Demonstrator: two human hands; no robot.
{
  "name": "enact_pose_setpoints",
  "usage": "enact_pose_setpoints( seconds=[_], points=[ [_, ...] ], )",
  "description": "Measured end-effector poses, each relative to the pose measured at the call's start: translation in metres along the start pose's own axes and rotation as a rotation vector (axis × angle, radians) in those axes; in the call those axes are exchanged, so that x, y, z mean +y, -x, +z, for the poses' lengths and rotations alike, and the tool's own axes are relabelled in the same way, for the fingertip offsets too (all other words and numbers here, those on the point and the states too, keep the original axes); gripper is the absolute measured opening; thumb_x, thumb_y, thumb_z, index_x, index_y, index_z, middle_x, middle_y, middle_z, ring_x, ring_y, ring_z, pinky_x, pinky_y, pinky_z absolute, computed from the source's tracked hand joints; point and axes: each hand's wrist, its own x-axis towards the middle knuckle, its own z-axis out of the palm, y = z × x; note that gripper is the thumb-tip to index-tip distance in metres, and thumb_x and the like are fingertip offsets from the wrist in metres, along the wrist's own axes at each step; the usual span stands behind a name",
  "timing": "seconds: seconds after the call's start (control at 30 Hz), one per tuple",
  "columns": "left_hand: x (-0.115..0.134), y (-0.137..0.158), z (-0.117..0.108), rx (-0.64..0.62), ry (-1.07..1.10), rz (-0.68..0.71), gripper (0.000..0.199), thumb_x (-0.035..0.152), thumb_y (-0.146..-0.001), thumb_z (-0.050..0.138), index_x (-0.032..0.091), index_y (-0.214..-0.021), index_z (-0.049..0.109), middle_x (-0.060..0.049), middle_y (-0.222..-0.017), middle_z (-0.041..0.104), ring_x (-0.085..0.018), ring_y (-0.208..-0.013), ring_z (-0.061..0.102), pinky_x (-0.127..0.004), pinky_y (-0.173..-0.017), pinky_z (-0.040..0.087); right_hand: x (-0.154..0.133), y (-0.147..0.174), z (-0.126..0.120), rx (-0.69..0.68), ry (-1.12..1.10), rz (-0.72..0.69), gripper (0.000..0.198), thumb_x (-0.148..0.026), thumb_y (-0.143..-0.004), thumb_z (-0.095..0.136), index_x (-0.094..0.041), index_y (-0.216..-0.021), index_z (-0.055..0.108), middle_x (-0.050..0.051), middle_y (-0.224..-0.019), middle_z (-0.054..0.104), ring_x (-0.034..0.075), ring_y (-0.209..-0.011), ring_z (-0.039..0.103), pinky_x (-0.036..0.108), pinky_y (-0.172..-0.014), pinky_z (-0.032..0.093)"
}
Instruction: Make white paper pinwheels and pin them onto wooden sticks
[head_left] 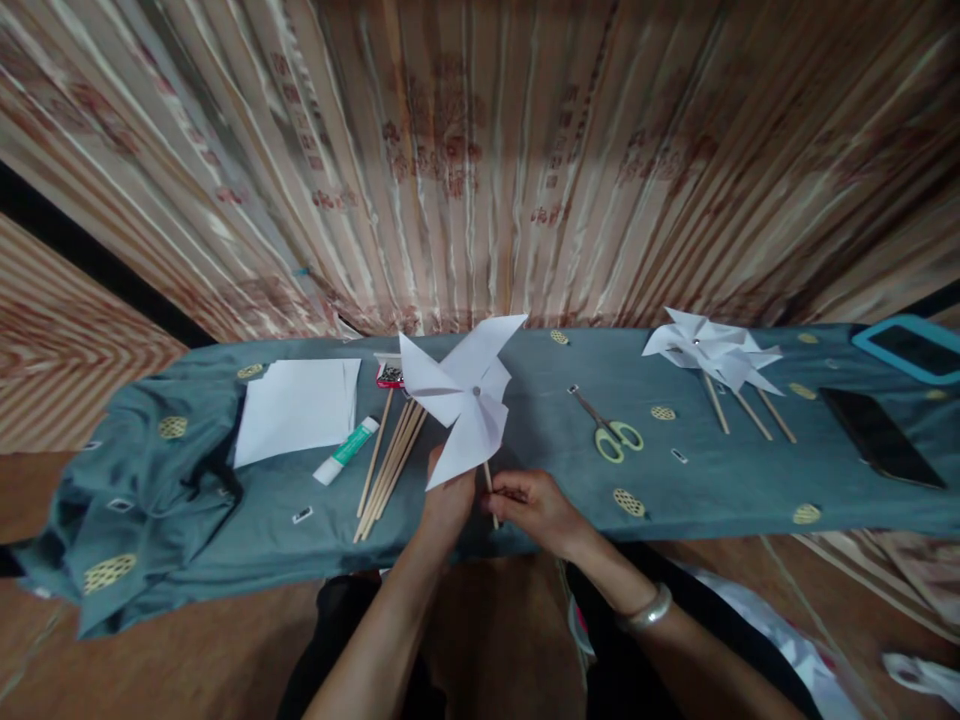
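A white paper pinwheel (pixel 471 395) on a thin wooden stick faces me above the near middle of the cloth-covered table. My right hand (pixel 536 508) pinches the lower part of its stick (pixel 491 500) between thumb and fingers. Close behind the lower blade is my left hand (pixel 448 505); the paper hides most of its fingers, so its grip cannot be made out. Just left of it lie several loose wooden sticks (pixel 390 470). A small red-edged box of dark pins (pixel 390 374) sits partly behind the pinwheel's left blade.
Left on the table (pixel 555 440) are white paper sheets (pixel 296 405) and a glue stick (pixel 346 452). Green-handled scissors (pixel 616 438) lie right of centre. Farther right are finished pinwheels (pixel 705 345), a dark phone (pixel 881 435) and a blue-framed tablet (pixel 915 348). A curtain (pixel 465 180) hangs behind.
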Motion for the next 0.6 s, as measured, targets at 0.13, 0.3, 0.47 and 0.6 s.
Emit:
enact_pose_setpoints(
  seconds=[0.13,0.3,0.47,0.6],
  points=[
    [0.013,0.001,0.002,-0.035,0.079,-0.056,0.015,0.030,-0.074,0.059,0.020,-0.076,0.070,-0.006,-0.083,0.075,-0.022,-0.077,0.068,-0.033,-0.076,0.055,0.000,-0.003,-0.005,0.054,0.031,-0.020,0.024,-0.038,-0.079,0.063,-0.017,-0.068,0.064,-0.002,-0.059,0.060,0.011,-0.057,0.052,0.023,-0.056,0.039],
    [0.017,0.007,0.008,-0.031,0.105,-0.102,0.021,0.037,-0.073,0.064,0.018,-0.074,0.071,-0.007,-0.080,0.075,-0.022,-0.076,0.068,-0.030,-0.072,0.055,-0.002,-0.006,-0.011,0.086,0.064,-0.053,0.022,-0.037,-0.080,0.063,-0.017,-0.069,0.066,-0.002,-0.060,0.060,0.011,-0.057,0.052,0.023,-0.057,0.039],
    [-0.002,0.005,0.010,-0.065,0.183,-0.134,0.016,0.034,-0.072,0.065,0.020,-0.072,0.073,-0.008,-0.080,0.076,-0.024,-0.082,0.071,-0.033,-0.079,0.056,-0.007,-0.008,-0.024,0.088,-0.016,-0.067,0.025,-0.043,-0.076,0.071,-0.019,-0.079,0.072,0.000,-0.069,0.068,0.014,-0.065,0.060,0.026,-0.063,0.046],
    [-0.011,0.003,0.011,-0.058,0.113,-0.113,0.010,0.027,-0.072,0.064,0.024,-0.074,0.074,-0.007,-0.086,0.077,-0.023,-0.084,0.071,-0.031,-0.078,0.056,-0.021,-0.008,-0.055,0.248,-0.178,-0.040,0.034,-0.050,-0.066,0.080,-0.022,-0.084,0.076,0.002,-0.078,0.074,0.014,-0.067,0.061,0.027,-0.066,0.048]
  ],
)
